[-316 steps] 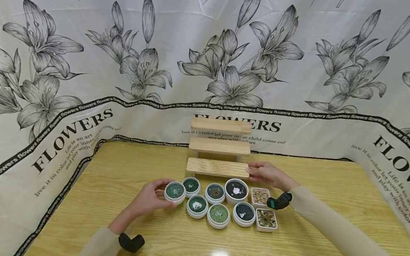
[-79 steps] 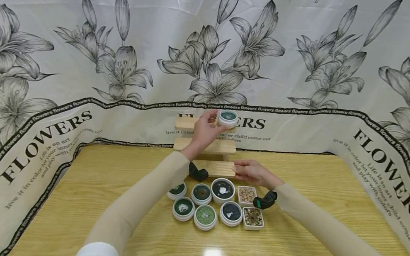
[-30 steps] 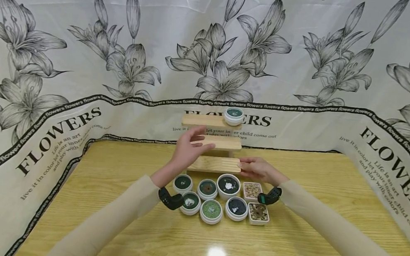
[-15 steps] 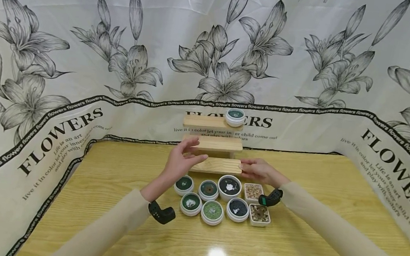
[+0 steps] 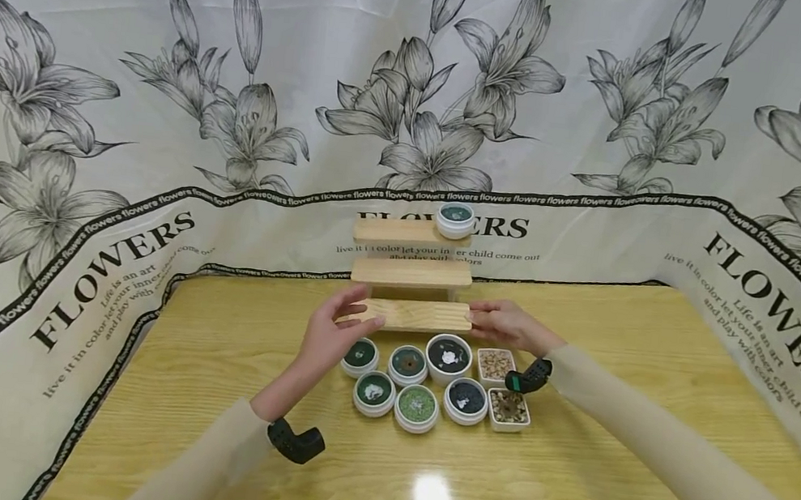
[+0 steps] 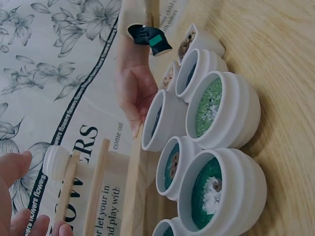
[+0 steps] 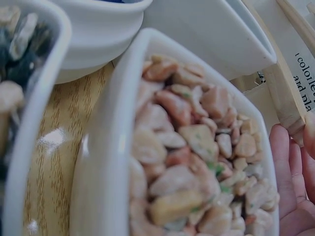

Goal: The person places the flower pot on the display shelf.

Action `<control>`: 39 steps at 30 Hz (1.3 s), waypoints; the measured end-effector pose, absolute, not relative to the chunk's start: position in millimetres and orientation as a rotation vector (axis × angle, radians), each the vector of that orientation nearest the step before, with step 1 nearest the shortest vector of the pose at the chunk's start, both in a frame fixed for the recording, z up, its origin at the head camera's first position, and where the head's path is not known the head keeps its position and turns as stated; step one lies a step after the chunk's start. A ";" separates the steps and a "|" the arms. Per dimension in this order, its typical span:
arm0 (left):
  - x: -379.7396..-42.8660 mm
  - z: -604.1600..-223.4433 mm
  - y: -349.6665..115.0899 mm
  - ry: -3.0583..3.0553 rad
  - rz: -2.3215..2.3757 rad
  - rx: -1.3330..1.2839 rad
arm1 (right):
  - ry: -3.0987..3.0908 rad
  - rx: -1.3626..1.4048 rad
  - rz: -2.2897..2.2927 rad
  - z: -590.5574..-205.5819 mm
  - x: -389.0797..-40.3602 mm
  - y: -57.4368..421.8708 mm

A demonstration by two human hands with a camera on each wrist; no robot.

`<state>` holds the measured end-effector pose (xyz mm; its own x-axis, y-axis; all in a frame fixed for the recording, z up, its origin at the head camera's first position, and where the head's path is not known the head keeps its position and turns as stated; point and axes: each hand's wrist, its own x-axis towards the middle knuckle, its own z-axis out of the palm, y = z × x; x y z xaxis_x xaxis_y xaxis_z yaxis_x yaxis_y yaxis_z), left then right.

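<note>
A three-step wooden shelf stand (image 5: pixel 411 272) stands near the back of the table. My right hand (image 5: pixel 510 327) pinches the right end of its lowest step, thumb and fingers on the board's edge in the right wrist view. On the top step's right end sits a round white pot (image 5: pixel 455 221) with a teal filling. My left hand (image 5: pixel 335 326), fingers spread and loosely bent, overlaps the left end of the lowest step in the head view. Nothing lies between its fingers in the left wrist view, where the pot on top (image 6: pixel 56 162) also shows beyond them.
Several round white pots stand close together before the stand, among them a light green one (image 5: pixel 417 405) and a large dark one (image 5: pixel 449 357). Two square pots of pebbles (image 5: pixel 496 364) are at their right. A flower-printed cloth (image 5: pixel 273 139) hangs behind the table (image 5: pixel 362 474).
The left hand has carried the teal-filled pot from the table's left onto the top step and let go. It then moved down to the lowest step's left end. The right hand stays put.
</note>
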<state>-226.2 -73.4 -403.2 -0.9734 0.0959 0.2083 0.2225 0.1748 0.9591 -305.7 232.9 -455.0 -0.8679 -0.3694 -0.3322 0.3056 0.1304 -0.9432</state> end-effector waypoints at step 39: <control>-217.9 -453.4 -122.8 -2.556 -1.967 -0.189 | 1.885 -0.061 -1.792 -452.6 -307.3 230.6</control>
<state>-217.9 -122.8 -453.4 -0.9892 0.1465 0.0009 0.0384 0.2532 0.9666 -307.3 230.6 -452.6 -0.8565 -0.3859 -0.3427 0.3227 0.1176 -0.9392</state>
